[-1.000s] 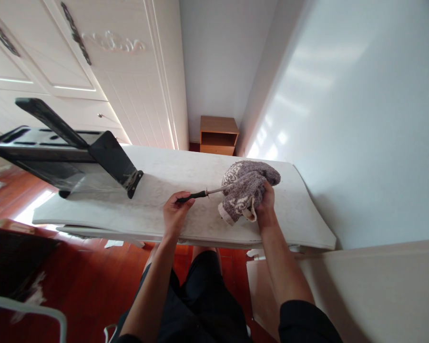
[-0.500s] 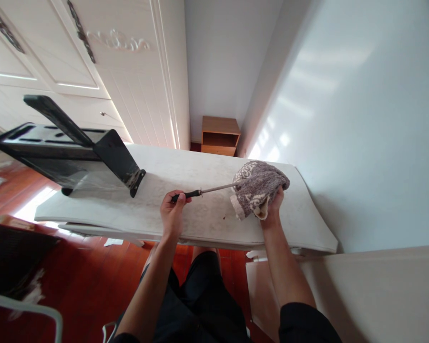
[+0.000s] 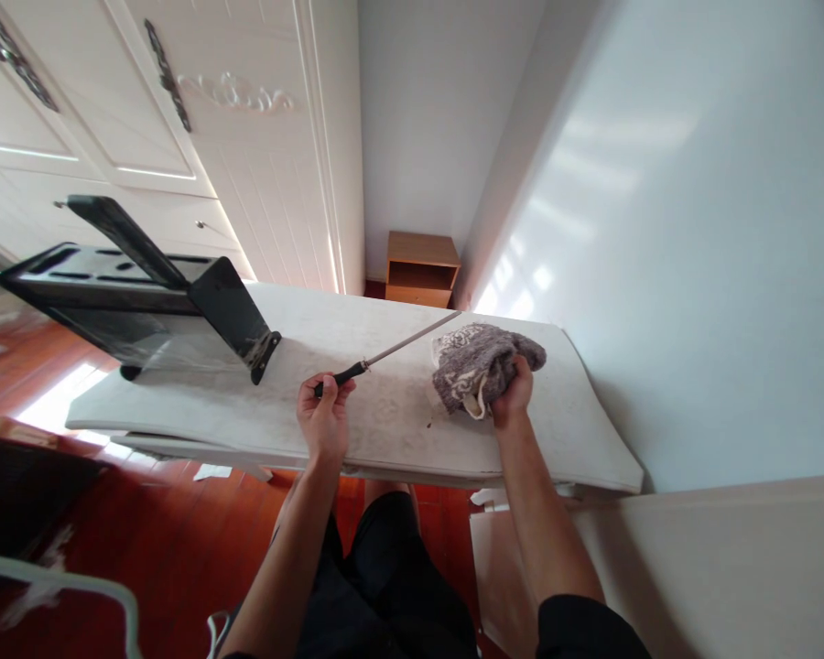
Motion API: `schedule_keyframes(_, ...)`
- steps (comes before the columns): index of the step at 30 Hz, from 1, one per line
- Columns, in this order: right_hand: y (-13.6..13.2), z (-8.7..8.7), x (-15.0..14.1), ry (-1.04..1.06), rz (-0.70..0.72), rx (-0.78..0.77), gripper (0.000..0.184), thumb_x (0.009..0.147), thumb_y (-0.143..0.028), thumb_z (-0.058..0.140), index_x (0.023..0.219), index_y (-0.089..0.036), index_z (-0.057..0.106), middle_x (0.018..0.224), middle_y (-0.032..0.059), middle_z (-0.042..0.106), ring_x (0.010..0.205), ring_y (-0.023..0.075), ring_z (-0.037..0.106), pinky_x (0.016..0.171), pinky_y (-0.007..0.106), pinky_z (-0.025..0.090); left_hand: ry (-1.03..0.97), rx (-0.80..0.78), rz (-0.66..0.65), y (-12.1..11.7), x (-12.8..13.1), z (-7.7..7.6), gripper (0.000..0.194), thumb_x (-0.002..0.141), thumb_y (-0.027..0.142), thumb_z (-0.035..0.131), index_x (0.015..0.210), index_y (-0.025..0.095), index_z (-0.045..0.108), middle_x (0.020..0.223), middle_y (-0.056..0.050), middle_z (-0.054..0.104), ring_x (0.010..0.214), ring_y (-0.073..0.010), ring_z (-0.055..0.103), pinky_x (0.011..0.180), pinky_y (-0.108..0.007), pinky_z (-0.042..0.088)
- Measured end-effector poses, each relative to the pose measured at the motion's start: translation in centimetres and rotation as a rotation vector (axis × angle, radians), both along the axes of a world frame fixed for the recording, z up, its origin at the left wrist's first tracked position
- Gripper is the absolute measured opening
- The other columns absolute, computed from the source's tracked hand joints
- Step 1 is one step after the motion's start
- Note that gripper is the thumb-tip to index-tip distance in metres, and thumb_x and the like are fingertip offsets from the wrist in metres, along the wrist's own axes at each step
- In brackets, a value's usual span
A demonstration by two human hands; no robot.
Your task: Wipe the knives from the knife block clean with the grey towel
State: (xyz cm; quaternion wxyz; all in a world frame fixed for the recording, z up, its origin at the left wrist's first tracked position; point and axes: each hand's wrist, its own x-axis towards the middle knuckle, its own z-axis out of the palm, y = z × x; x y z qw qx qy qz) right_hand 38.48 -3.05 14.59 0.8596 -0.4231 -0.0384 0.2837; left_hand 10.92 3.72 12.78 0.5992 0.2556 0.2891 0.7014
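My left hand [image 3: 324, 416] is closed round the black handle of a honing steel [image 3: 408, 341]. Its thin grey rod slants up and to the right, over the white tabletop [image 3: 377, 421], with the tip by the far edge. In my right hand [image 3: 514, 394] is a bunched grey-brown towel [image 3: 477, 366] with a cream pattern. The towel lies just to the right of the rod, and a gap shows between them. Folds of cloth hide part of my right fingers.
A black knife block [image 3: 212, 316] with a slotted top and clear side stands on the table's left. Behind are white cabinets [image 3: 261, 183] and a small wooden nightstand [image 3: 422, 252]. A glossy pale panel [image 3: 693, 275] rises at the right.
The towel has come away from the rod and shifted slightly down and left. The steel's tip has swung upward, showing more of the rod. My left hand has moved slightly left.
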Motion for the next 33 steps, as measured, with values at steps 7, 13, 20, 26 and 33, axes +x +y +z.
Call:
schedule_keyframes(7, 1.1, -1.5, -3.9, -0.914, -0.027, -0.417, 0.062, 0.071, -0.047, 0.074, 0.121, -0.015, 0.054, 0.119, 0.0126, 0.061, 0.114, 0.0261, 0.058, 0.107, 0.047, 0.041, -0.026, -0.023, -0.106, 0.0, -0.3, -0.1, 0.045, 0.058, 0.036, 0.091, 0.082, 0.014, 0.06, 0.08, 0.0, 0.066, 0.065, -0.0126, 0.068, 0.069, -0.028, 0.06)
schedule_keyframes(13, 0.6, -1.5, -4.2, -1.185, 0.038, -0.526, 0.063, 0.08, -0.057, 0.064, 0.127, -0.016, 0.055, 0.136, 0.0159, 0.048, 0.129, 0.0291, 0.045, 0.114, 0.048, 0.032, 0.027, -0.028, -0.202, -0.3, -0.2, 0.1, 0.045, 0.058, 0.036, 0.091, 0.079, 0.014, 0.059, 0.076, 0.0, 0.066, 0.064, -0.0134, 0.069, 0.071, -0.03, 0.06)
schedule_keyframes(20, -1.9, 0.7, -4.2, -1.425, -0.139, -0.816, 0.05, 0.077, -0.063, 0.067, 0.101, -0.019, 0.071, 0.136, 0.0136, 0.049, 0.118, 0.0328, 0.046, 0.105, 0.055, 0.033, 0.037, -0.044, -0.269, -0.2, -0.4, 0.1, 0.047, 0.057, 0.037, 0.092, 0.079, 0.013, 0.058, 0.076, 0.001, 0.066, 0.069, -0.0151, 0.071, 0.077, -0.032, 0.06)
schedule_keyframes(26, -2.3, 1.6, -3.6, -1.011, 0.097, -0.416, 0.038, 0.075, -0.051, 0.075, 0.089, -0.016, 0.073, 0.087, 0.0046, 0.069, 0.083, 0.0202, 0.06, 0.082, 0.034, 0.048, -0.006, -0.047, -0.315, 0.0, -0.8, -0.1, 0.045, 0.06, 0.036, 0.091, 0.081, 0.014, 0.057, 0.08, 0.001, 0.066, 0.069, -0.0148, 0.071, 0.079, -0.033, 0.06)
schedule_keyframes(33, -1.1, 4.6, -1.8, -0.348, 0.053, -0.19, 0.044, 0.058, -0.043, 0.088, 0.087, -0.014, 0.073, 0.082, 0.0028, 0.074, 0.073, 0.0179, 0.067, 0.071, 0.03, 0.055, -0.099, -0.092, -0.326, 0.3, -1.1, -0.3, 0.043, 0.061, 0.035, 0.091, 0.08, 0.015, 0.058, 0.083, 0.002, 0.066, 0.075, -0.0149, 0.071, 0.084, -0.035, 0.059)
